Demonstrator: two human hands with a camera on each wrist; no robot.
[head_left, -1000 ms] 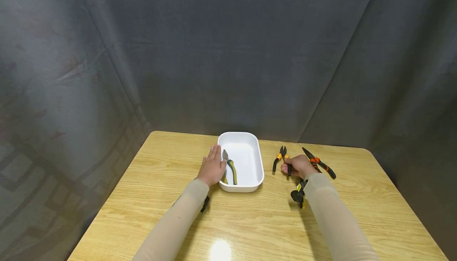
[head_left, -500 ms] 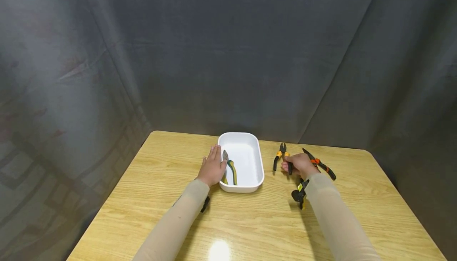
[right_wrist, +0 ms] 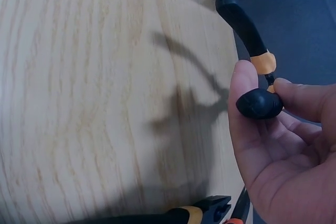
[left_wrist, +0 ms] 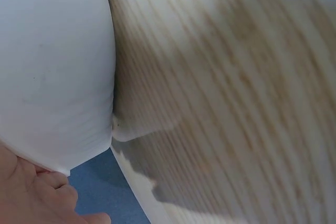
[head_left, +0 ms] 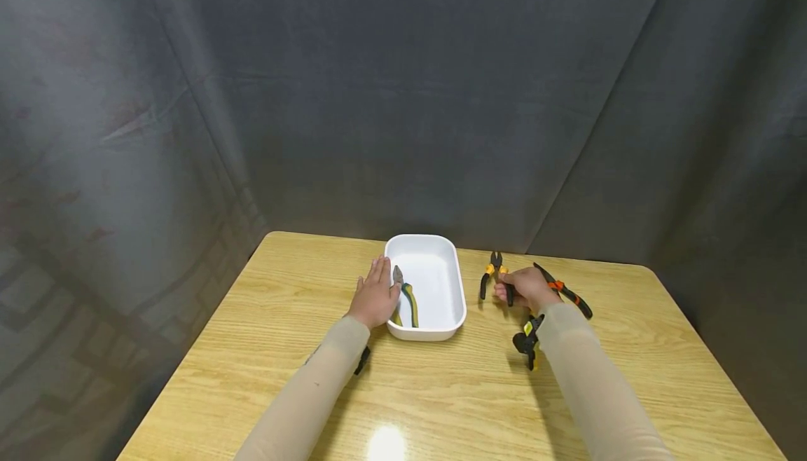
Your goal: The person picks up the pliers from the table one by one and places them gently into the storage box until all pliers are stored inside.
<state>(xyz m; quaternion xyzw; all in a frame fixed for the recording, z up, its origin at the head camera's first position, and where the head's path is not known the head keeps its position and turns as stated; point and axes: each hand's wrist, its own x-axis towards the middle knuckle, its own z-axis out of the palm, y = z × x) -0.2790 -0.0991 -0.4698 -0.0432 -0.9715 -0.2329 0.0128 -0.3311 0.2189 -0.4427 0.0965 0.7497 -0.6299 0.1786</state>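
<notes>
My right hand (head_left: 526, 289) pinches one handle of a pair of pliers (head_left: 496, 259) with black and yellow-orange grips. Its jaws point away from me and its handles are spread. In the right wrist view, the pliers (right_wrist: 247, 27) cast a shadow on the wood and look raised off it. My left hand (head_left: 375, 296) rests with straight fingers along the left wall of a white tray (head_left: 459, 279). Inside the tray, at its left side, lies a pair of green-and-yellow-handled pliers (head_left: 411, 301), partly hidden by that hand.
To the right of my right hand lie long-nosed pliers (head_left: 572, 298) with black and orange-red handles. More black-and-yellow pliers (right_wrist: 194, 214) lie at the bottom of the right wrist view. The wooden table (head_left: 441, 391) ends at a dark grey curtain (head_left: 403, 97).
My right hand has shifted slightly left and away from me, carrying the black and yellow-orange pliers along. My left hand and the tray stay almost where they were.
</notes>
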